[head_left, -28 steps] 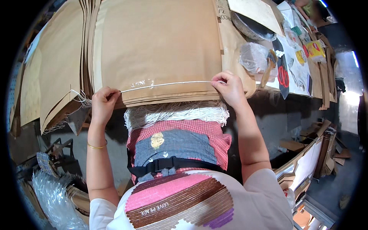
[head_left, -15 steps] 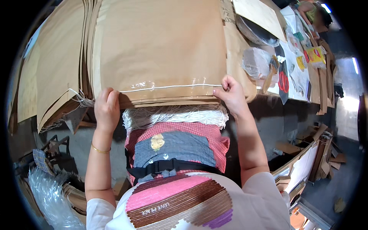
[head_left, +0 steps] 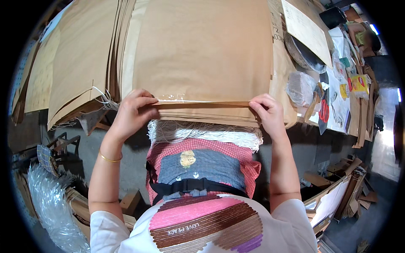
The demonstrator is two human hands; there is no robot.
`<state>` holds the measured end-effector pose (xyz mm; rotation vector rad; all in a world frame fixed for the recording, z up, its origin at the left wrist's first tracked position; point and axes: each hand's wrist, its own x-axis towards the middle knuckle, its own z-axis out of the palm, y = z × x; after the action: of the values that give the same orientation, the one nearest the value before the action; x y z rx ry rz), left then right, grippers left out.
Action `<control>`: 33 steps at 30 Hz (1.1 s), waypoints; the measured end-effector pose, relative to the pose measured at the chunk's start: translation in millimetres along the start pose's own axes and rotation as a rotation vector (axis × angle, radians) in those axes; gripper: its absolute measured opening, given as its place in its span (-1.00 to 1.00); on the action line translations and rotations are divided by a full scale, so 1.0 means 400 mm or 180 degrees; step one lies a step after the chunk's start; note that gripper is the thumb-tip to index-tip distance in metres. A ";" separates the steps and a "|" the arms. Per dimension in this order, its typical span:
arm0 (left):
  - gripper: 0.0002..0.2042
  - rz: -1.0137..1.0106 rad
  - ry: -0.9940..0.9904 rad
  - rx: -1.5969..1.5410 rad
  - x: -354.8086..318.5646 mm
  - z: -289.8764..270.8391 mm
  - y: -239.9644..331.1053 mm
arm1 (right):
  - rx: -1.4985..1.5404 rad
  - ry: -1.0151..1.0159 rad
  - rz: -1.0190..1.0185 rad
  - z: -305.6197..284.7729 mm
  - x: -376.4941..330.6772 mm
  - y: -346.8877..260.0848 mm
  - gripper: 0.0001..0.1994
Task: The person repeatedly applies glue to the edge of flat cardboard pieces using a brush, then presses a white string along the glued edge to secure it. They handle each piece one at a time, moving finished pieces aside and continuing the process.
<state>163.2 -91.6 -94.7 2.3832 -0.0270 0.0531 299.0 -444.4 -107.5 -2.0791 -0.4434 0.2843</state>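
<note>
A large sheet of brown kraft paper [head_left: 202, 55] lies on top of a stack in front of me. My left hand [head_left: 135, 113] pinches its near edge at the left, and my right hand [head_left: 269, 114] pinches the same edge at the right. Between them the edge is raised into a narrow fold. Part of a white cord [head_left: 181, 101] shows along the fold at the left; the rest is hidden. Shiny wet streaks lie on the paper beside it. Just below the stack's front edge, a thick bundle of white cords [head_left: 206, 134] lies across my lap.
Left of the sheet is another stack of brown paper [head_left: 80, 59] with white cord ends [head_left: 105, 99]. At right are a dark bowl [head_left: 301, 52] under a pale board [head_left: 307, 29], a plastic-wrapped bundle [head_left: 301, 88], red-handled scissors [head_left: 324, 111] and a yellow packet [head_left: 360, 85]. Another person [head_left: 358, 33] is far right.
Both hands have moved the paper's near edge up into a fold, and the cord that lay in full view is now mostly covered. The whole view has shifted slightly.
</note>
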 end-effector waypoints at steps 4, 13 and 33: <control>-0.86 -0.0627 0.0507 0.0442 0.035 0.039 -0.017 | -0.0866 0.0474 -0.0070 0.038 0.023 0.003 -0.86; -0.64 -0.0436 0.0940 0.1824 0.041 0.111 0.064 | -0.2984 0.1458 -0.1053 0.112 0.008 0.010 -0.59; -0.35 -0.0571 0.0793 0.1130 -0.022 0.129 -0.008 | -0.1998 0.1378 -0.0244 0.072 -0.050 -0.008 -0.54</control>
<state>156.2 -124.7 -134.6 2.7034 0.3400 0.2902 269.5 -429.1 -119.4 -2.6306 -0.3721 -0.4006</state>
